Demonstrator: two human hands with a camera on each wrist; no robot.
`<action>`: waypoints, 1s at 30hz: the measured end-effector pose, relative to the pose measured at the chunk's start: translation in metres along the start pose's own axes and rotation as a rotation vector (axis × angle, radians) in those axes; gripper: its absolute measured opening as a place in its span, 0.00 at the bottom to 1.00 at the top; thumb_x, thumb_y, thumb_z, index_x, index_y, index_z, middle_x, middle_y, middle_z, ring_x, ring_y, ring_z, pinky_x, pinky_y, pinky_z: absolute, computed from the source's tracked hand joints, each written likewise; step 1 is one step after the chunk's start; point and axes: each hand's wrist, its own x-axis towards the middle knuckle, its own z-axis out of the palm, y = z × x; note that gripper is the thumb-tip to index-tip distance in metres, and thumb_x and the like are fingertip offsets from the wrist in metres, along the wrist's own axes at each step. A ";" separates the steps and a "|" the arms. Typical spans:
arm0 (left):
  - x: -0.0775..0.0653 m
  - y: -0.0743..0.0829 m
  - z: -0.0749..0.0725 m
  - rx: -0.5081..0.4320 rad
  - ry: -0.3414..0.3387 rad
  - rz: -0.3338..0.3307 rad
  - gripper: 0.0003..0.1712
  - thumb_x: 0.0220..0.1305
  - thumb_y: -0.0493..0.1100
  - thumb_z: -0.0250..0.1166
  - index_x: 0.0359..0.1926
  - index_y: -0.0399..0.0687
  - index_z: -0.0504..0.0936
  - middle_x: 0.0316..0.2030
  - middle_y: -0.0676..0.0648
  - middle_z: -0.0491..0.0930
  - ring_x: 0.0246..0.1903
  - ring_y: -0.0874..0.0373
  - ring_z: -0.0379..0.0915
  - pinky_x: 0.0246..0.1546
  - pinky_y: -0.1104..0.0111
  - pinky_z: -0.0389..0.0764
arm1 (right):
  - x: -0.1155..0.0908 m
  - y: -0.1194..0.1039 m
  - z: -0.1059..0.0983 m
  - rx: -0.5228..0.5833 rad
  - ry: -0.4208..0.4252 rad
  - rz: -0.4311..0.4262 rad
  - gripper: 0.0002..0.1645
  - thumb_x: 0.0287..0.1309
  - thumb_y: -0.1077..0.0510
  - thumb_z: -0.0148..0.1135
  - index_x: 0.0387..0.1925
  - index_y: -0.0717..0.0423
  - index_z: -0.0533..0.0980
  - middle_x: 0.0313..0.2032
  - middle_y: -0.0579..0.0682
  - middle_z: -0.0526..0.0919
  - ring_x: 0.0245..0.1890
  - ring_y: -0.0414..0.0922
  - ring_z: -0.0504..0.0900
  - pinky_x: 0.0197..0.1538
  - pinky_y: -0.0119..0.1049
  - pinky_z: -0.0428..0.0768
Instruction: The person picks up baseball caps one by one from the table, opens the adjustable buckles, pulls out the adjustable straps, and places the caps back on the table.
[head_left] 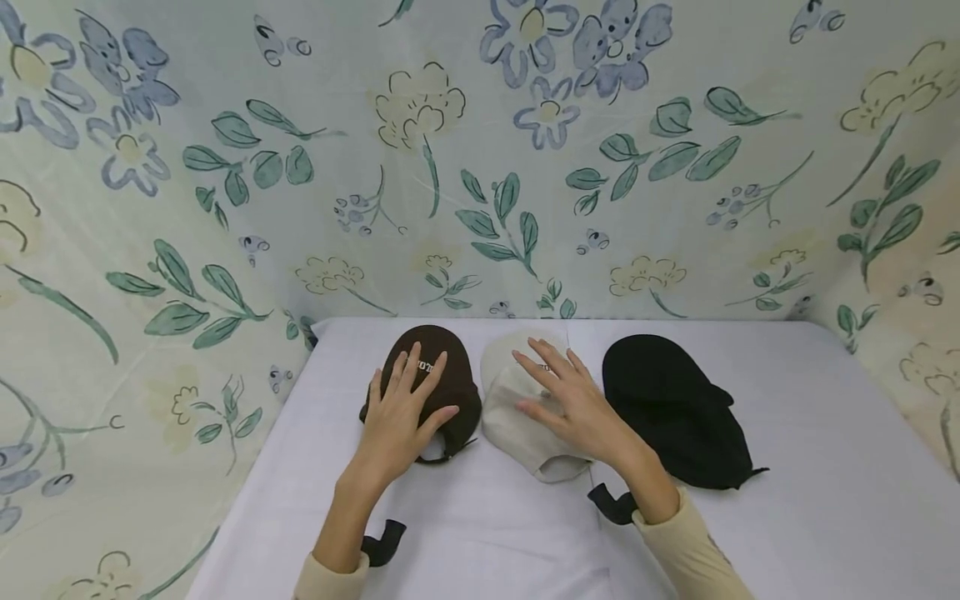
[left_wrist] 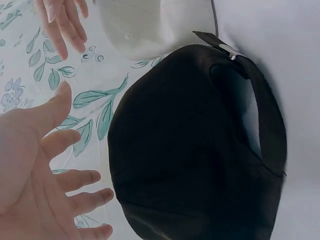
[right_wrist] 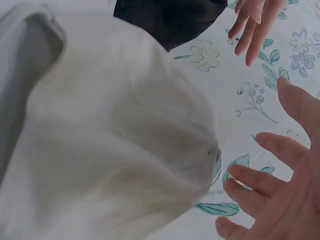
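One cream cap [head_left: 523, 439] — slanting, back opening [head_left: 562, 468] nearest.

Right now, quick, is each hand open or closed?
Left hand: open, holding nothing, over the brown cap.
Right hand: open, holding nothing, over the white cap.

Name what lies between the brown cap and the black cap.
The off-white cap, partly hidden by the right hand, as the head view shows.

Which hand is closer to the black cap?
Right: the right hand is over the white cap, beside the black cap; the left hand is farther off, over the brown cap.
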 end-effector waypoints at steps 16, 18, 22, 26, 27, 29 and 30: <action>-0.010 -0.020 0.004 -0.008 0.154 0.093 0.28 0.55 0.48 0.77 0.59 0.56 0.87 0.62 0.38 0.78 0.56 0.43 0.75 0.47 0.53 0.70 | 0.012 -0.026 0.038 0.237 0.059 -0.204 0.28 0.61 0.57 0.74 0.63 0.53 0.81 0.46 0.50 0.83 0.44 0.44 0.79 0.43 0.35 0.81; -0.009 -0.022 0.005 -0.020 0.175 0.097 0.24 0.54 0.46 0.78 0.55 0.56 0.90 0.59 0.39 0.80 0.54 0.44 0.75 0.45 0.54 0.68 | 0.014 -0.027 0.044 0.266 0.060 -0.212 0.27 0.61 0.58 0.74 0.61 0.56 0.82 0.41 0.51 0.83 0.38 0.42 0.77 0.38 0.33 0.79; -0.007 -0.024 0.007 -0.052 0.218 0.109 0.19 0.53 0.43 0.78 0.49 0.56 0.92 0.54 0.42 0.83 0.51 0.47 0.76 0.45 0.55 0.67 | 0.016 -0.029 0.052 0.310 0.056 -0.196 0.24 0.60 0.58 0.74 0.58 0.59 0.84 0.34 0.49 0.80 0.30 0.38 0.72 0.32 0.28 0.74; -0.005 -0.027 0.010 -0.086 0.242 0.126 0.17 0.52 0.41 0.79 0.45 0.55 0.93 0.49 0.44 0.84 0.47 0.49 0.75 0.45 0.55 0.67 | 0.018 -0.032 0.056 0.341 0.019 -0.130 0.23 0.61 0.56 0.74 0.58 0.56 0.84 0.32 0.47 0.78 0.28 0.43 0.72 0.31 0.26 0.71; -0.004 -0.028 0.010 -0.093 0.245 0.129 0.17 0.51 0.41 0.79 0.45 0.55 0.94 0.49 0.44 0.84 0.47 0.49 0.75 0.45 0.55 0.67 | 0.018 -0.032 0.057 0.348 0.006 -0.112 0.23 0.62 0.56 0.73 0.58 0.55 0.84 0.32 0.46 0.77 0.28 0.45 0.73 0.31 0.25 0.70; -0.004 -0.029 0.012 -0.100 0.249 0.132 0.16 0.51 0.40 0.79 0.44 0.55 0.94 0.47 0.45 0.84 0.46 0.50 0.75 0.45 0.56 0.66 | 0.018 -0.032 0.059 0.354 -0.018 -0.083 0.23 0.62 0.55 0.73 0.59 0.53 0.84 0.32 0.45 0.76 0.28 0.48 0.73 0.31 0.25 0.70; -0.004 -0.030 0.013 -0.104 0.249 0.133 0.16 0.51 0.40 0.79 0.44 0.55 0.94 0.47 0.46 0.84 0.45 0.50 0.75 0.44 0.56 0.65 | 0.018 -0.032 0.060 0.352 -0.026 -0.073 0.23 0.63 0.54 0.72 0.59 0.52 0.84 0.32 0.45 0.76 0.28 0.48 0.73 0.31 0.25 0.70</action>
